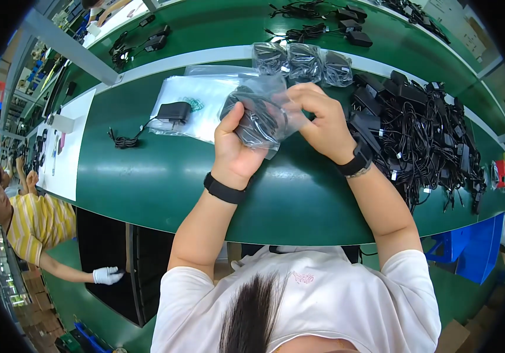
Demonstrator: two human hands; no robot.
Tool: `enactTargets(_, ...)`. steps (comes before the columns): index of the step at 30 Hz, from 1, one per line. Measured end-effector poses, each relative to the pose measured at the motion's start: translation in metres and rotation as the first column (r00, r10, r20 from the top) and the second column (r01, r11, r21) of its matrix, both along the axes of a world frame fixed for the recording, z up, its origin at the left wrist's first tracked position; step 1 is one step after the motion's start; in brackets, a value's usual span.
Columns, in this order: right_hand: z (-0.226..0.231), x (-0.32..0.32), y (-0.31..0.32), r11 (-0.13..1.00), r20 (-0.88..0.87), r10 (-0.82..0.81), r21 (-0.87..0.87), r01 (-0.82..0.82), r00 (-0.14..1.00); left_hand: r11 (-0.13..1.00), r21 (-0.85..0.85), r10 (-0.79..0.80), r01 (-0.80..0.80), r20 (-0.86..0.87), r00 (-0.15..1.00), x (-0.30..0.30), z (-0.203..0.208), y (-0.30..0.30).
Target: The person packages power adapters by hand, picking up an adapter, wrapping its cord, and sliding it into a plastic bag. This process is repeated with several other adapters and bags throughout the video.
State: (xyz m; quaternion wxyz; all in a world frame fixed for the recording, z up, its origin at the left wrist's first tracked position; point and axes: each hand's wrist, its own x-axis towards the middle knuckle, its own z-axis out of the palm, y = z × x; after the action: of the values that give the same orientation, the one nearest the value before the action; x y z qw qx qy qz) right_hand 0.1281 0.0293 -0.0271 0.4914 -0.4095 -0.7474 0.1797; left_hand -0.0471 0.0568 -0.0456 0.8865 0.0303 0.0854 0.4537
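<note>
My left hand (pixel 235 147) is wrapped round a clear plastic bag (pixel 273 142), thumb on top. Inside the bag sits a black power adapter with its coiled cable (pixel 258 115), partly blurred by glare on the film. The fingers of my right hand (pixel 326 120) pinch the bag's right end. Beneath and left of it lies a stack of flat clear bags (pixel 173 88). On that stack rests a loose black power adapter (pixel 174 112), its tied cable (pixel 124 140) trailing onto the green table (pixel 164 176).
Three bagged adapters (pixel 305 63) stand in a row at the back. A large heap of black adapters and cables (pixel 417 129) covers the right side. More adapters (pixel 352 32) lie beyond the pale rail. At left, a person in a striped shirt (pixel 41 220) reaches out a gloved hand (pixel 107 275).
</note>
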Motion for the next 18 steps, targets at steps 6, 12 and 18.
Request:
enactTargets(6, 0.018, 0.000, -0.009, 0.976, -0.148, -0.123, 0.163, 0.147, 0.981, 0.989, 0.140, -0.045, 0.053, -0.058, 0.997, -0.008, 0.006, 0.005)
enactTargets(12, 0.027, 0.000, -0.006, 0.973, 0.047, -0.030, 0.229, 0.018, 0.998, 0.990, 0.096, -0.085, 0.100, -0.153, 0.985, -0.015, 0.006, 0.010)
enactTargets(18, 0.005, -0.015, -0.011, 0.978, 0.203, 0.090, 0.165, -0.125, 0.975, 0.996, 0.030, -0.081, 0.089, -0.216, 0.973, -0.006, 0.003, 0.006)
